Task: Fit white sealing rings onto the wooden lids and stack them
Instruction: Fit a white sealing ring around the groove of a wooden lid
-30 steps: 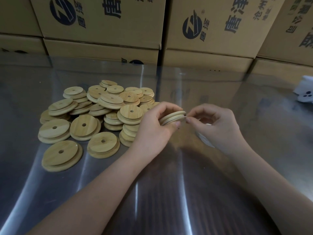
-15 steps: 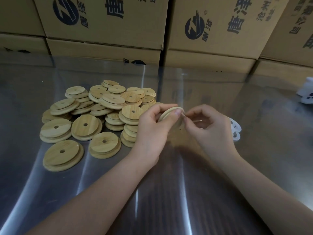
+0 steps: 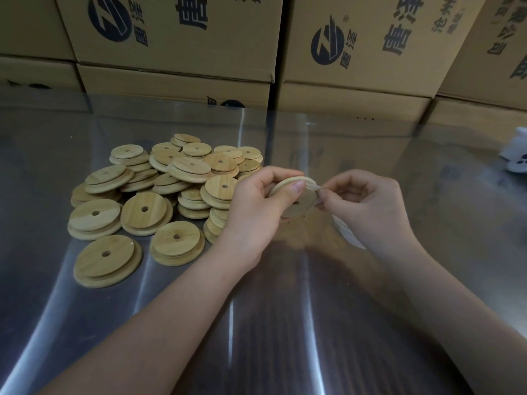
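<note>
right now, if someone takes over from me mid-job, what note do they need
Left hand grips a wooden lid above the metal table.
Right hand pinches the white sealing ring at the lid's rim, not fully seated.
Pile of lids lies left of the hands; spare rings under the right hand.
To do: seat this ring, stack the lid, continue through the pile.

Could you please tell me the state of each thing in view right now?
Lid: tilted, gripped by left hand.
Ring: at the lid's edge, pinched by right hand.
Pile of lids: heaped on the table, untouched.
Boxes: shut, stacked.
</note>
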Available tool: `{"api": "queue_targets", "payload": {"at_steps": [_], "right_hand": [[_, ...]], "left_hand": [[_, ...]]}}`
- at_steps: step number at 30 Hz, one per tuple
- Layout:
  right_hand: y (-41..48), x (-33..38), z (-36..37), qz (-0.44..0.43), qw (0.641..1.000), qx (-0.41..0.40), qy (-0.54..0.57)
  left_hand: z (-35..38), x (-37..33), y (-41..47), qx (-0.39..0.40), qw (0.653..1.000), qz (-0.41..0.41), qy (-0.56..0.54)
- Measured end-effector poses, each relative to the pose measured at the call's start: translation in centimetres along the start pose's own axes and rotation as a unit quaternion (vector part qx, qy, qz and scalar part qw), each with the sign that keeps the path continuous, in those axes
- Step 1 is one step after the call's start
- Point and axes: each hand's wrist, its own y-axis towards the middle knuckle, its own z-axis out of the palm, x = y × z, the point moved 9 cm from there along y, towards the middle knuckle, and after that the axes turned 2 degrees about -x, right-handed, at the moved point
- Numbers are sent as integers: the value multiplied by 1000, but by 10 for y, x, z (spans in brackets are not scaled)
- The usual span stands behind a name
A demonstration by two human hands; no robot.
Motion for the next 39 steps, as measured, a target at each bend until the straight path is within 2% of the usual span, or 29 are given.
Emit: {"api": "queue_targets", "payload": {"at_steps": [7,18,25,29,39], "right_hand": [[-2,7,5,-39,997,60,1],[-9,19,8,-91,995,43,-18],[-5,-4,16,17,994,68,86],[-5,-12,20,69,984,88,138],[-2,-8,13,53,988,71,127]], "left_hand": [[1,0,0,31,999,12,5],[6,4,-1,47,999,8,-18],[2,28,1,7,989,-87,-120],[3,35,1,4,983,-120,-140],[4,37,3,12,978,-143,-149]]}}
